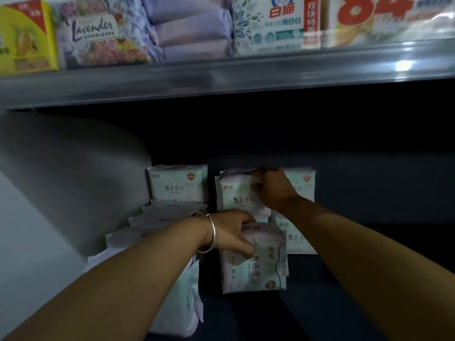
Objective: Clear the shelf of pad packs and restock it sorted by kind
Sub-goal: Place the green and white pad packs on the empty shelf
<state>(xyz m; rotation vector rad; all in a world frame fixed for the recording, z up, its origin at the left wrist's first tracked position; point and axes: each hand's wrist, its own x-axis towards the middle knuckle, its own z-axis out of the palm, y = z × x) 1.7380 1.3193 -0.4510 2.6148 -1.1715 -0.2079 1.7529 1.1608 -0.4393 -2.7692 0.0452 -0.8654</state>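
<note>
While the left hand [231, 232] grips a front pack [256, 259] on the dark lower shelf [369, 193], the right hand [273, 188] pinches an upright pack [236, 193] at the back — fingers curled on both, probably pulling one kind together.

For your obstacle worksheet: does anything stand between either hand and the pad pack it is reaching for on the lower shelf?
Nothing visible does. The left hand already grips the front pack, turned sideways, and the right hand pinches the top of the upright pack behind it. Other packs stand beside them, not in between.
</note>
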